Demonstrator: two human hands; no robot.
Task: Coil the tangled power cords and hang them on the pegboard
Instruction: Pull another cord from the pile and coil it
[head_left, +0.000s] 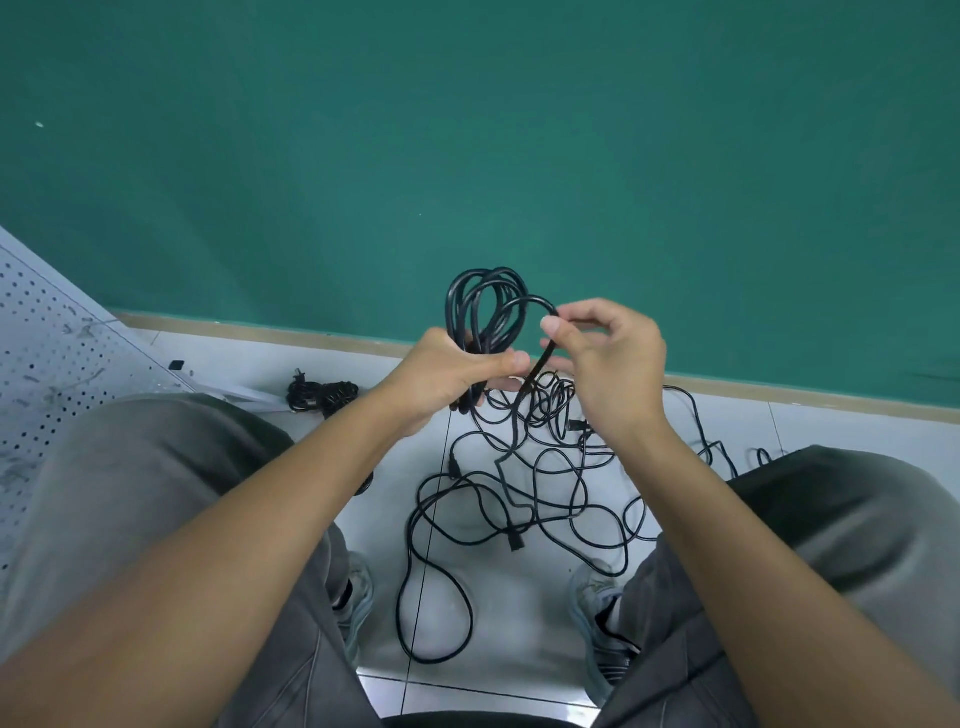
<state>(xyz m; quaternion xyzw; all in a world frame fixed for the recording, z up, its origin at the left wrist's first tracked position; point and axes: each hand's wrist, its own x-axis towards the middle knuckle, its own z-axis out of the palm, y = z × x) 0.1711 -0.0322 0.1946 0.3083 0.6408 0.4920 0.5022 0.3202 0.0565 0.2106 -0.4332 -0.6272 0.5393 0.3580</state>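
My left hand (449, 376) grips a bundle of black cord loops (480, 304) that stand up above its fist. My right hand (610, 358) pinches the same cord's free run between thumb and fingers, bent in an arch toward the loops. From there the cord drops to a tangle of black power cords (524, 493) spread over the white floor tiles between my feet. A plug (517, 540) lies in the tangle. A smaller bunched black cord (322, 397) lies on the floor to the left. The white pegboard (47, 358) leans at the far left.
A green wall (467, 156) with a tan skirting strip rises just behind the cords. My knees in grey trousers (135, 483) flank the tangle, and my shoes (597, 603) stand on the tiles beside it. A small black object (177, 365) sits near the pegboard's edge.
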